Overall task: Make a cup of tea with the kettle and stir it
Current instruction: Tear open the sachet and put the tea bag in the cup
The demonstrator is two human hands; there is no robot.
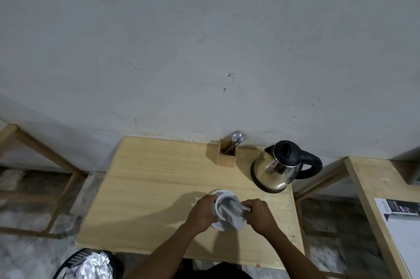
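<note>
White ceramic cup (pixel 223 204) sits on a white saucer (pixel 220 225) near the front right of the wooden tabletop (pixel 147 187). The left hand (pixel 203 212) is curled around the cup's left wall and steadies it. The right hand (pixel 259 216) is closed in a pinch on a pale grey, limp piece of material (pixel 234 216) that drapes into the cup and over its near rim; whether this is a cloth or a large tea sachet cannot be told.

Handling notes:
- Cup: rigid, glazed, probably slippery and fragile. Grip it around the body, as the left hand does. No handle is visible from this view.
- Saucer: shallow and loose beneath the cup. It may slide if the cup is pushed sideways.
- Grey material: soft and light, offering no resistance. Hold it at an edge.
- Kettle (pixel 280 166): stainless steel body with a black lid and black handle, standing well behind and to the right of the cup, lid shut. It is likely heavy if filled, and its metal wall may be hot. Take it by the black handle only.
- Spoons (pixel 236 137): upright in a wooden holder (pixel 227 153) at the wall, just left of the kettle. Lift one by its bowl end.
</note>
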